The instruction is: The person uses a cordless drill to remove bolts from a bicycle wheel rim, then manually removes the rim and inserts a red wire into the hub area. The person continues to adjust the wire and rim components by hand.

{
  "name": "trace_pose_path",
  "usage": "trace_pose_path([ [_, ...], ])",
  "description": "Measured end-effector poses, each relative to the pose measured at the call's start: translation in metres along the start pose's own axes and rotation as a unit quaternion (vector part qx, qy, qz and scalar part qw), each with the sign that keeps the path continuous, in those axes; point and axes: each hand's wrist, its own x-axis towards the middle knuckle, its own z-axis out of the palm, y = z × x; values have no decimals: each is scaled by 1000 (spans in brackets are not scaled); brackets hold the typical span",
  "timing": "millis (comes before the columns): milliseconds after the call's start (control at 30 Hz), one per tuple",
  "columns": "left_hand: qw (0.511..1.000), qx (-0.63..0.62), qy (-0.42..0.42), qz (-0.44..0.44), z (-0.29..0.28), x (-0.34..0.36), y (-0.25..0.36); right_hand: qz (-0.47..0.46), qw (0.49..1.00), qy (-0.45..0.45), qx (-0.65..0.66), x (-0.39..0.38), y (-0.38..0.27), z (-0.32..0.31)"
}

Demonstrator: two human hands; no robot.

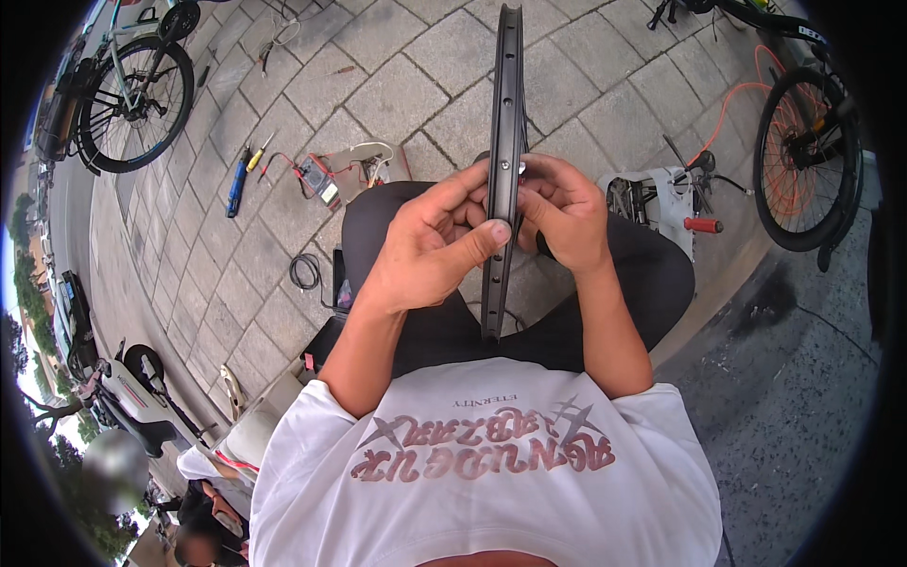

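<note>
Black wheel rim [508,123] is held on edge over dark trousers [652,269], pinched by left hand [427,241] and right hand [569,210] from opposite sides; likely stiff, light, slippery, best gripped by both sidewalls

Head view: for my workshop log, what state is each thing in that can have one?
Wheel rim: held edge-on, no tyre on its visible channel
Left hand: closed on the wheel rim
Right hand: curled against the wheel rim; exact grip hidden
Multimeter: lying on the paving; on or off unclear
Black cable: coiled
Blue-handled tool: lying on the paving
Bicycle at upper left: standing upright
</note>
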Motion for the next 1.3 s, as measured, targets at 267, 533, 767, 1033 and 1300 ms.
trace_pose_path([
  [267, 999, 27, -3, 34, -10, -36, -27, -246, 935, 33, -254, -11, 16, 12],
  [533, 996, 76, 27, 43, -13, -43, -24, -167, 970, -21, -173, -6, 33, 10],
  [767, 995, 80, 55, 22, -7, -46, -23, -117, 988, -32, -95, -9, 33, 10],
  [1033, 993, 115, 33, -2, -5, -46, -13, -17, 992, -126, 1, 2, 17, -10],
  [1300, 946, 311, 87, 34, 12, -43, 0, 37, 980, -48, 191, -3, 20, 24],
])
